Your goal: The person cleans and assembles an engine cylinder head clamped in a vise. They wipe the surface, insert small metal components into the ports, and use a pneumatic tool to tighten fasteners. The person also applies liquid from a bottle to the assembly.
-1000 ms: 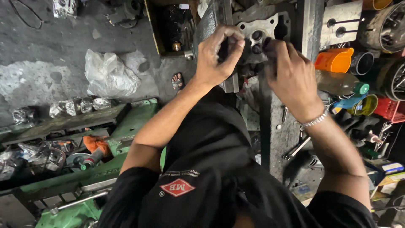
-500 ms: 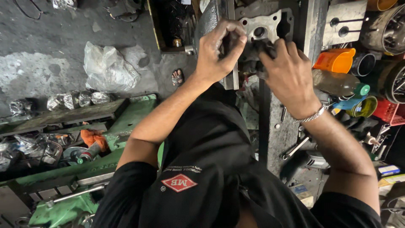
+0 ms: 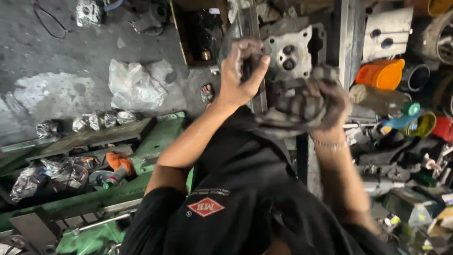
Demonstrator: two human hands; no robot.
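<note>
Both hands grip: left hand [image 3: 243, 71] clenched on a grey metal casting [image 3: 290, 52], right hand [image 3: 314, 101] clutching a grimy rag [image 3: 283, 111].

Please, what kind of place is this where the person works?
Most likely a mechanical repair workshop. The left hand and right hand grip grimy parts at a grey metal engine casting, beside a green machine bed and a shelf of cluttered containers, including an orange tub.

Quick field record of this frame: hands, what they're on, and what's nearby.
left hand: gripping a dark metal part, fingers curled
right hand: blurred, closed around a grimy rag
casting: grey metal with round holes, just behind both hands
right side: orange cup, cluttered tools
left side: green bench, plastic bag on floor
</note>
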